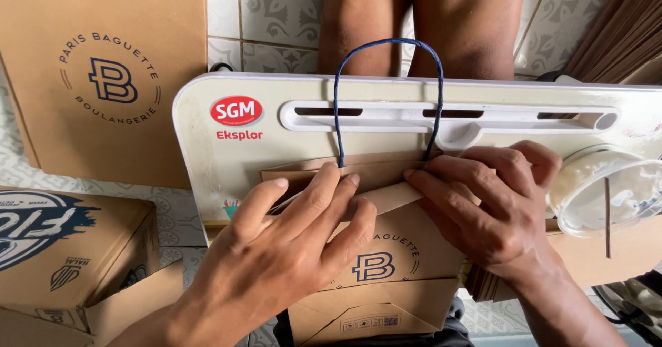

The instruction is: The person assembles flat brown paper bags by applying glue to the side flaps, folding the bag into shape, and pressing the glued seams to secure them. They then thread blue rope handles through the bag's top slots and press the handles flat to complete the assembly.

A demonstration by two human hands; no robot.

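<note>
A flat brown paper bag [386,264] with a dark blue printed emblem lies on a small white lap table [207,133]. Its dark blue cord handle [386,42] loops up over the table's far edge. My left hand [289,250] presses flat on the bag's folded top strip, fingers spread. My right hand [493,209] presses the same fold from the right, fingertips meeting the left hand's near the middle. Neither hand grips anything.
A clear plastic tub [610,188] with white paste and a thin stick sits at the table's right. Another brown bag [103,71] stands at the upper left, a cardboard box [69,250] at lower left. Stacked brown paper [620,30] lies upper right. Bare legs [420,23] rest on patterned floor tiles.
</note>
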